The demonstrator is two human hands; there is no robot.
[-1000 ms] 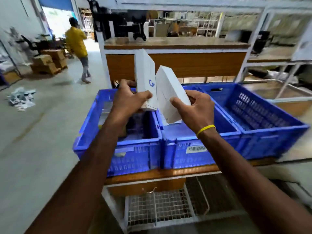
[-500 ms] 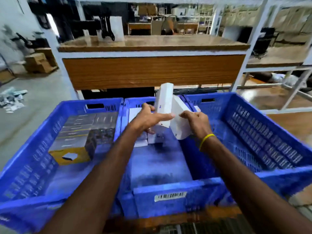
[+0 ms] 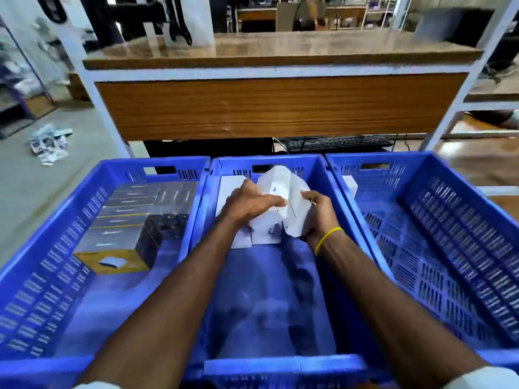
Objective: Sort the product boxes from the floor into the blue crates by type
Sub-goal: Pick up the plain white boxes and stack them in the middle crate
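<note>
Three blue crates stand side by side in front of me. Both hands are low inside the middle crate [image 3: 334, 192]. My left hand [image 3: 247, 204] grips one white box [image 3: 273, 182], tilted against the second white box [image 3: 297, 220] that my right hand [image 3: 320, 214] holds. Other white boxes [image 3: 227, 186] lie at the crate's far end beneath them. The left crate [image 3: 84, 197] holds several grey and dark boxes [image 3: 126, 217] and a yellow one [image 3: 112, 262]. In the right crate [image 3: 463, 220] one white box [image 3: 349, 185] stands in the far left corner.
A wooden-fronted shelf rack [image 3: 280, 105] with white posts rises right behind the crates. A black keyboard [image 3: 337, 143] lies under it. Packaging litter [image 3: 49, 143] sits on the grey floor to the left.
Both hands went from above the crates down into the middle one with the two white boxes, which now sit lower against the boxes lying there. The view moved closer.
</note>
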